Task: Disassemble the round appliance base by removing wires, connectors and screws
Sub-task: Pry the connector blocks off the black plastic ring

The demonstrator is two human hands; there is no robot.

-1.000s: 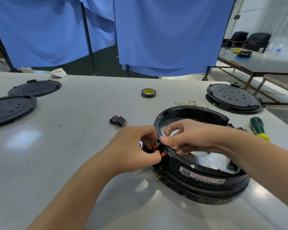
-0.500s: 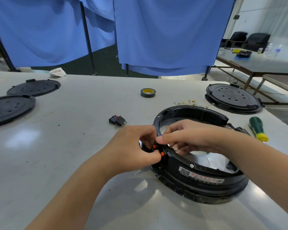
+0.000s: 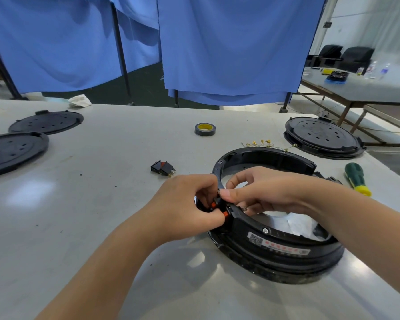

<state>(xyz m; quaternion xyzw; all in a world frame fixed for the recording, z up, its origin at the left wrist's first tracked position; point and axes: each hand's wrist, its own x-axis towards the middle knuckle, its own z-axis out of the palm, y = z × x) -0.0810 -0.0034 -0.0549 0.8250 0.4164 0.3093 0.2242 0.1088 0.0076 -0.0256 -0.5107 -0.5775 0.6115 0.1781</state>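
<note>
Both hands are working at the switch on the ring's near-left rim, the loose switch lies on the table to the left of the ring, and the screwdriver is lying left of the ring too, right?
Not quite. The screwdriver lies to the right of the ring, as the head view shows. The rest holds: left hand and right hand are at the rim switch, and the loose switch lies left of the ring.

Both forearms reach forward from the lower edge and meet in the middle. The left hand [image 3: 185,204] is curled, knuckles up, its thumb and fingers pinched tight at the point where the two hands touch. The right hand [image 3: 261,192] comes in from the right, thumb laid flat and pointing left, forefinger arched above it, remaining fingers tucked under.
</note>
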